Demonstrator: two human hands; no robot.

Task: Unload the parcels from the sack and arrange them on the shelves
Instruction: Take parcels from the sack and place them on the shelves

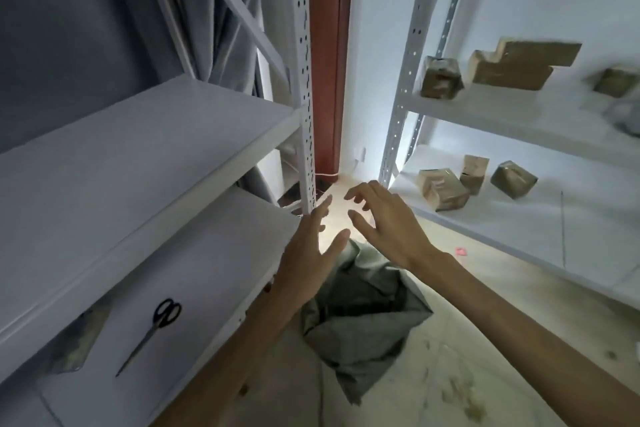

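Note:
A grey-green sack stands open on the floor between two white shelving units. My left hand and my right hand hover above its mouth, fingers spread, both holding nothing. Brown taped parcels sit on the right unit: three on the lower shelf, among them a box, and several on the upper shelf, such as a stepped stack. Part of another parcel shows on the left unit's lower shelf.
Black scissors lie on the left unit's lower shelf. The left unit's upper shelf juts out at chest height. Grey curtains hang behind it, a brown door frame stands at the back. Paper scraps litter the floor at right.

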